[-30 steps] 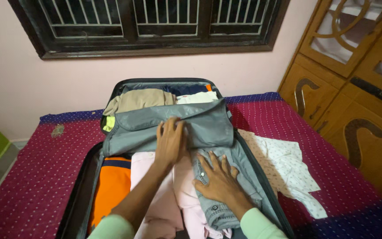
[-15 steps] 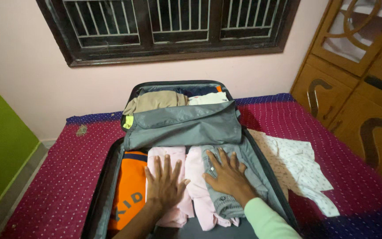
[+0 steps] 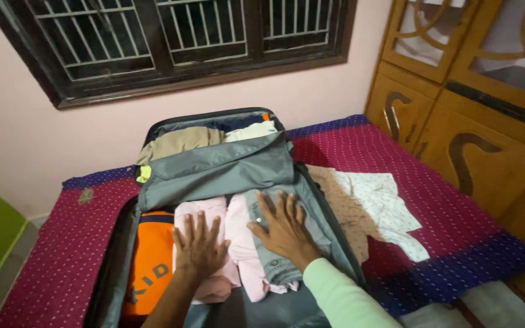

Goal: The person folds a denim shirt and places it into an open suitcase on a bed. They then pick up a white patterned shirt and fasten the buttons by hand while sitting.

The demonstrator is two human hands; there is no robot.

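An open grey suitcase (image 3: 120, 243) lies on a bed. Its near half holds folded clothes side by side: an orange garment (image 3: 150, 264), pink garments (image 3: 238, 218) and a grey-blue denim piece (image 3: 320, 228). My left hand (image 3: 200, 244) lies flat, fingers spread, on the pink garments. My right hand (image 3: 282, 228) presses flat on the denim piece. A grey fabric divider flap (image 3: 220, 170) lies across the hinge. Behind it the far half holds a beige garment (image 3: 180, 141) and a white one (image 3: 251, 130).
The bed has a maroon dotted cover (image 3: 56, 255). A white patterned garment (image 3: 375, 206) lies on it to the right of the suitcase. A wooden wardrobe (image 3: 475, 103) stands at the right. A barred window (image 3: 171, 33) is in the pink wall behind.
My left hand came off the grey divider flap and moved down onto the pink garments, lying flat. My right hand stayed on the denim piece. The camera view shifted.
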